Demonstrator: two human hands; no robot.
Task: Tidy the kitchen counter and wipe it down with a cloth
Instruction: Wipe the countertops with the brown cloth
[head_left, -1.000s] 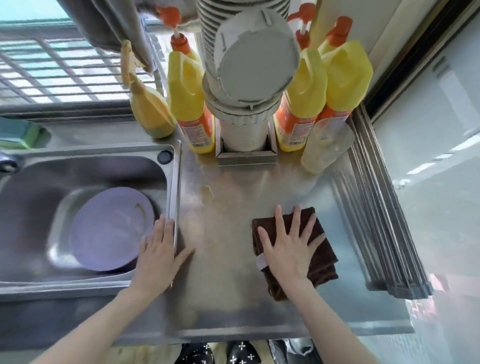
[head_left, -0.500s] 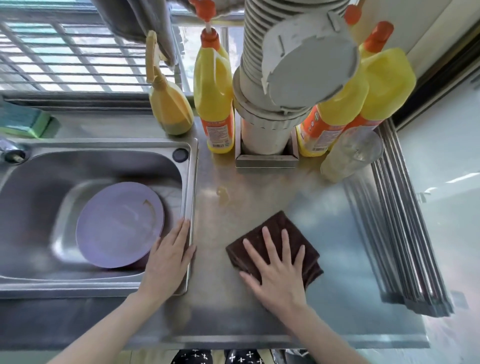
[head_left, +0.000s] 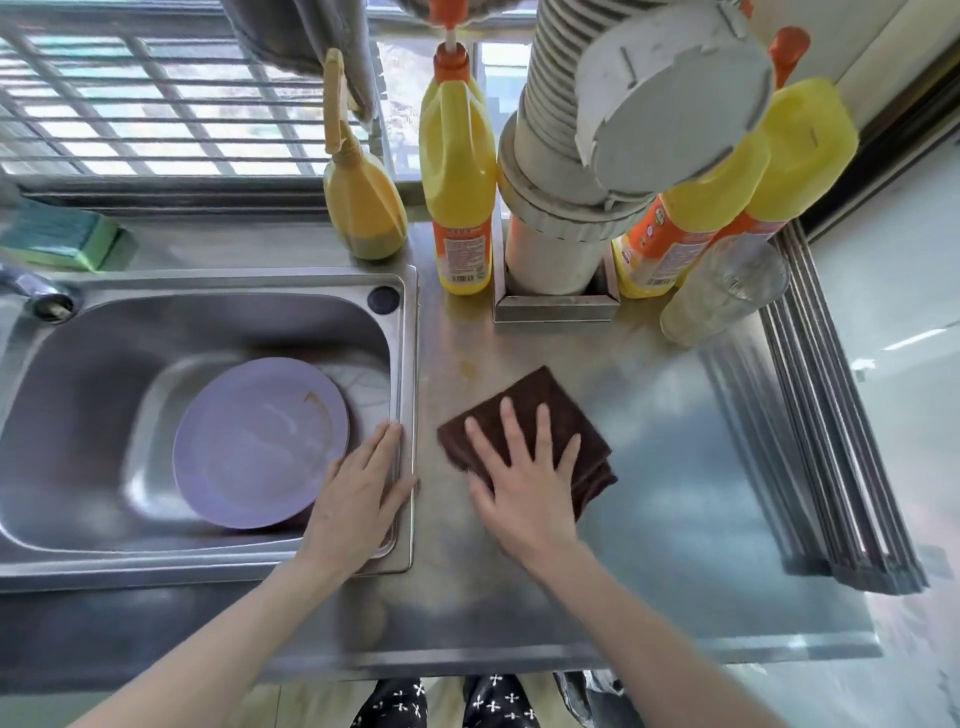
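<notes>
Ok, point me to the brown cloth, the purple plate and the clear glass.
brown cloth (head_left: 540, 400), head view, far corner beyond the fingertips.
purple plate (head_left: 249, 447), head view, middle of its face.
clear glass (head_left: 722, 291), head view, side wall.

cloth (head_left: 540, 410): near half under right hand (head_left: 524, 483) | tap (head_left: 31, 291): cut by left edge

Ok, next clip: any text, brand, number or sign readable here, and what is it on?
None can be read.
Middle yellow bottle: orange label with print and a barcode, too small and blurred.
Right yellow bottle: orange label with a round logo, blurred.
Nothing else carries visible lettering.
</notes>
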